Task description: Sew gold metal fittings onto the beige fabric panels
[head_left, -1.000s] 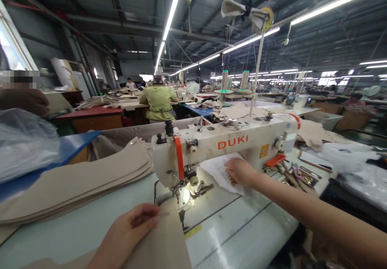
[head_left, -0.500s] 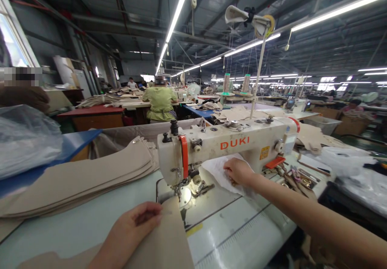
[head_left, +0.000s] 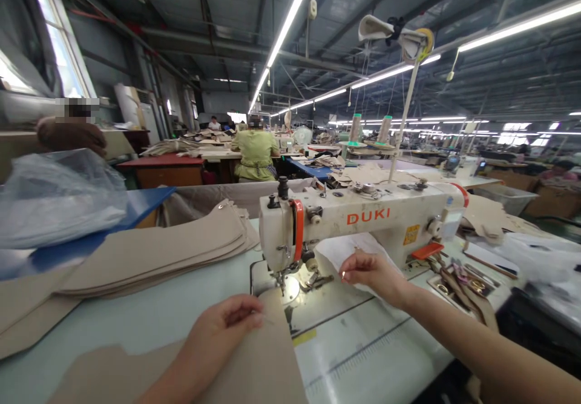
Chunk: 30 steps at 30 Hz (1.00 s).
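Note:
My left hand [head_left: 229, 331] rests over a beige fabric panel [head_left: 276, 361], thumb and fingers pinched. A thin pale sliver shows at those fingertips; what it is I cannot make out. The panel's far end lies beside the needle area of the white sewing machine [head_left: 308, 222]. Under the machine's arm, my right hand [head_left: 370, 275] is closed in a pinch, with a tiny shiny coppery piece at the fingertips. Behind and below that hand lies a crumpled white sheet [head_left: 333, 249] on the machine bed.
To the left lies a stack of beige panels [head_left: 181, 249]. A tray [head_left: 438, 286] with scissors, straps and rings stands right of the machine. Clear plastic bags [head_left: 68, 192] lie at the left. A person in a green top [head_left: 255, 152] sits ahead.
My right hand has drawn back slightly from the white sheet, and the coppery piece now shows at its fingertips. My left hand stays on the panel. The view has swung left.

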Available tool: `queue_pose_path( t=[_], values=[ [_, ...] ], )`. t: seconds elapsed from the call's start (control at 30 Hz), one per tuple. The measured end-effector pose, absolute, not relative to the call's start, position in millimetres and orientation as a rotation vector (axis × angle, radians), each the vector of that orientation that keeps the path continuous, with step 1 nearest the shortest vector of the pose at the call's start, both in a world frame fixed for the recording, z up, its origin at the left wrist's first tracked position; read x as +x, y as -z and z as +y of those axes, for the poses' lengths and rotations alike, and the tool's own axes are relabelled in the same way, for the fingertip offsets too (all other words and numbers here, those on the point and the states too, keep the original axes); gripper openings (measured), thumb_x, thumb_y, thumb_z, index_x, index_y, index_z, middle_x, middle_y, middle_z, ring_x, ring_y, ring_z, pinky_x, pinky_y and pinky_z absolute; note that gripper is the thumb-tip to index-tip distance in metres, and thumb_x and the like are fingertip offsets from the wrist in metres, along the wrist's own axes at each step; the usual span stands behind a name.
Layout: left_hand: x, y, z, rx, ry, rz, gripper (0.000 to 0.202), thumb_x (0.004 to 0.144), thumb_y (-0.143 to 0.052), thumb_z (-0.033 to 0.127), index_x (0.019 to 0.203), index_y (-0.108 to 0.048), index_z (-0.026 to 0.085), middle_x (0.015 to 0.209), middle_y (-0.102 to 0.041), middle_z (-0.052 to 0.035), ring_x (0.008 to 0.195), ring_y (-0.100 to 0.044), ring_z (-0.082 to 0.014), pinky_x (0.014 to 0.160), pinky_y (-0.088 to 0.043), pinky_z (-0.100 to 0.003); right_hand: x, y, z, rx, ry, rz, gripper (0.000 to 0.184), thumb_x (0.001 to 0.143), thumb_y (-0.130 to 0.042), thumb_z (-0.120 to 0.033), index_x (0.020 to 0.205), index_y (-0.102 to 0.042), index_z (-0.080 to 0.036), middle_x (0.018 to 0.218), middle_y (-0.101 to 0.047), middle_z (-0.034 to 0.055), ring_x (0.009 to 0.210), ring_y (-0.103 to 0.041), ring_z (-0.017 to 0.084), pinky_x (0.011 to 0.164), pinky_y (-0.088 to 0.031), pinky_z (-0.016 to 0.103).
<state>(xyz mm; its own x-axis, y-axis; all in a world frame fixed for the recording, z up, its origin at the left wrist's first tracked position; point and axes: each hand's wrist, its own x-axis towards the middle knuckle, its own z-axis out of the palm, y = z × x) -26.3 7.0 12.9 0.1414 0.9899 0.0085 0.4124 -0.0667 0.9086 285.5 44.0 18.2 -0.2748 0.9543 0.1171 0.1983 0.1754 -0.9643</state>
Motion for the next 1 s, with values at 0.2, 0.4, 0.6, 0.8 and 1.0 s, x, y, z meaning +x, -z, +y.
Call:
queue_pose_path(
  t=[0.2,0.4,0.6,0.8,1.0],
  values=[
    [-24,-17,2,1.537,-0.923,1.398,0.023,0.062,-0.065,0.035,0.076,-0.07,0.018,0.072,-0.071,-0.001,0.073,-0.064,-0.0208,0.071,-0.048,-0.027,248,-23,22,-0.988,-1.309,-1.633,0.029,0.064,-0.076,-0.042,0.075,-0.067,-0.017,0.075,-0.067,0.0026,0.072,-0.061,0.015,0.072,-0.047,0.029],
    [-22,-15,-1,1.454,-1.015,1.289,0.015,0.061,-0.068,0.027,0.073,-0.069,0.018,0.072,-0.071,-0.0016,0.072,-0.065,-0.0198,0.072,-0.049,-0.028,223,-19,15,-0.928,-1.316,-1.622,0.025,0.065,-0.075,-0.041,0.075,-0.067,-0.019,0.074,-0.066,0.0014,0.071,-0.061,0.015,0.07,-0.049,0.029],
    [-14,-14,-2,1.307,-1.143,1.206,0.017,0.057,-0.073,0.025,0.071,-0.067,0.017,0.072,-0.072,-0.0031,0.07,-0.065,-0.019,0.07,-0.05,-0.029,196,-6,18,-0.877,-1.374,-1.594,0.027,0.064,-0.076,-0.041,0.073,-0.067,-0.018,0.071,-0.066,0.0017,0.067,-0.061,0.015,0.067,-0.049,0.028],
    [-17,-8,2,1.229,-1.225,1.2,0.021,0.054,-0.076,0.025,0.071,-0.066,0.016,0.067,-0.07,-0.002,0.064,-0.063,-0.0171,0.064,-0.048,-0.027,165,8,26,-0.842,-1.418,-1.485,0.029,0.063,-0.077,-0.043,0.072,-0.067,-0.017,0.067,-0.065,0.0013,0.062,-0.058,0.012,0.062,-0.045,0.025],
    [-21,-10,4,1.134,-1.227,1.21,0.024,0.054,-0.076,0.025,0.073,-0.067,0.015,0.064,-0.068,-0.0003,0.06,-0.062,-0.0153,0.061,-0.047,-0.026,158,13,29,-0.844,-1.505,-1.393,0.037,0.06,-0.078,-0.048,0.075,-0.068,-0.016,0.069,-0.067,0.0035,0.065,-0.061,0.015,0.065,-0.047,0.027]
  ],
)
